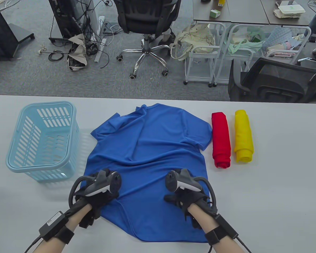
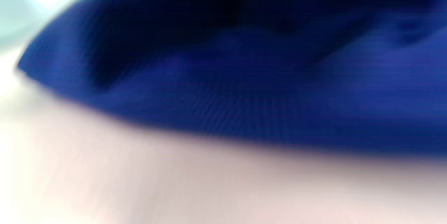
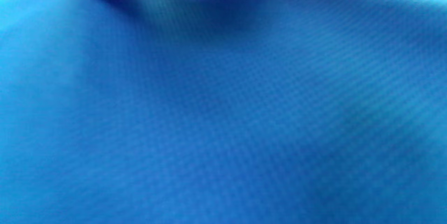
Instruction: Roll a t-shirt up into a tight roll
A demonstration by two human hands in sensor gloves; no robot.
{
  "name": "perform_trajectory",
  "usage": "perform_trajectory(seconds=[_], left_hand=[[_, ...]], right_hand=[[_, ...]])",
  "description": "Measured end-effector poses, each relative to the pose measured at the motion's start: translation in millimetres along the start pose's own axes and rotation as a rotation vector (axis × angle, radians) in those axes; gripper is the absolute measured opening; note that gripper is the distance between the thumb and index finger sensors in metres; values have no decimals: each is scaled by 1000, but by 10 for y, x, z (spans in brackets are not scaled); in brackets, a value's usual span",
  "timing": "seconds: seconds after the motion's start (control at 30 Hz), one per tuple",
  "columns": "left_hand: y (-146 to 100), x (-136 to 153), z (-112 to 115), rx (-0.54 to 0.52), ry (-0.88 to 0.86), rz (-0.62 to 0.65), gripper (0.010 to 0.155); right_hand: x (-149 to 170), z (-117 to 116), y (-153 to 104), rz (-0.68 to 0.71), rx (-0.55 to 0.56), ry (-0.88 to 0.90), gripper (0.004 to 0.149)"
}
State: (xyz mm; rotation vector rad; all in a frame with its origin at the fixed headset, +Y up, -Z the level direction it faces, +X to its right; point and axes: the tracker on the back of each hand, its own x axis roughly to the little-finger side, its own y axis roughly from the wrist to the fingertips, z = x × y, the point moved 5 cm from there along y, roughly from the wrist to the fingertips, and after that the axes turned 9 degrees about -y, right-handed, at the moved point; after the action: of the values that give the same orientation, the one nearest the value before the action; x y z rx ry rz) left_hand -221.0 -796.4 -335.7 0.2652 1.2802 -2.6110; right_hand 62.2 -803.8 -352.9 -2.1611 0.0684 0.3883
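blue t-shirt [image 1: 150, 147] spread flat, wrinkled, unrolled

A pale desk [image 1: 273, 200] carries a blue basket [image 1: 42, 139] at left, blue t-shirt [image 1: 150, 147] centre, red roll [image 1: 221, 139] and yellow roll [image 1: 243, 135] right.

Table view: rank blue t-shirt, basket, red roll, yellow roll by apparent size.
1. blue t-shirt, spread flat, by far the largest.
2. light blue basket.
3. red roll and yellow roll: near alike, side by side at a similar distance from the camera; red looks slightly longer, not enough to rank.
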Motion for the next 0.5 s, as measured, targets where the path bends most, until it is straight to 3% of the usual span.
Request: perform_trajectory(seconds=[0.07, 0.17, 0.27, 0.37, 0.5], left_hand=[[-161, 158, 133, 112, -9, 33, 94], [-433, 394, 213, 150, 44, 5, 99], [-541, 394, 87, 75, -39, 12, 86], [-415, 279, -55, -21, -139, -12, 72], [-48, 119, -40, -12, -84, -82, 76]], right_hand=[[58, 20, 40, -20, 1, 7, 81], [81, 17, 60, -14, -3, 29, 81], [83, 23, 72, -3, -7, 39, 82], [103, 14, 70, 16, -13, 59, 82], [101, -45, -71, 33, -33, -1, 84]])
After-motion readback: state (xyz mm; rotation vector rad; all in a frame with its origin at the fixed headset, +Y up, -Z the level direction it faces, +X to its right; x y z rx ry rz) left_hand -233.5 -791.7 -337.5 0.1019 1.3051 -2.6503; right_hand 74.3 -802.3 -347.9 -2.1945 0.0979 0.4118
